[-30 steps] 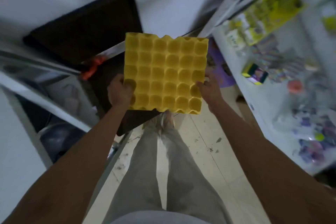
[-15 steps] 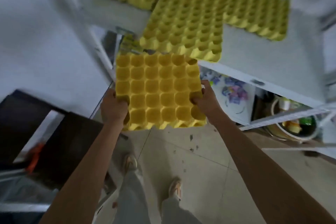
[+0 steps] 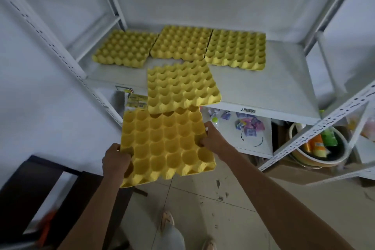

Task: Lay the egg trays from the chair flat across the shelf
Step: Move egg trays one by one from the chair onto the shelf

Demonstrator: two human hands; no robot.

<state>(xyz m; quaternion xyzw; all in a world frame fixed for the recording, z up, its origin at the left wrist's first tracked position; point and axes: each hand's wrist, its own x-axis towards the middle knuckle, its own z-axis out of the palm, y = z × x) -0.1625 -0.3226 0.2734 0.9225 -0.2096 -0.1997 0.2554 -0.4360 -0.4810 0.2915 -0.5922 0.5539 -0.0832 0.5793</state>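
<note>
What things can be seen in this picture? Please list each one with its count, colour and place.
egg trays on the shelf: four, yellow; three in a row at the back, one in front overhanging the edge
held egg tray: one, yellow, in both hands, below the shelf's front edge
shelf: one, white, metal rack with perforated posts
small packets: several, purple and pink, on the lower white surface
basin: one, cream rim, floor level at right, holding green and orange packages
chair: one, dark, lower left
floor: pale tiles, spotted
left hand: grips the tray's left edge
right hand: grips the tray's right edge
</note>
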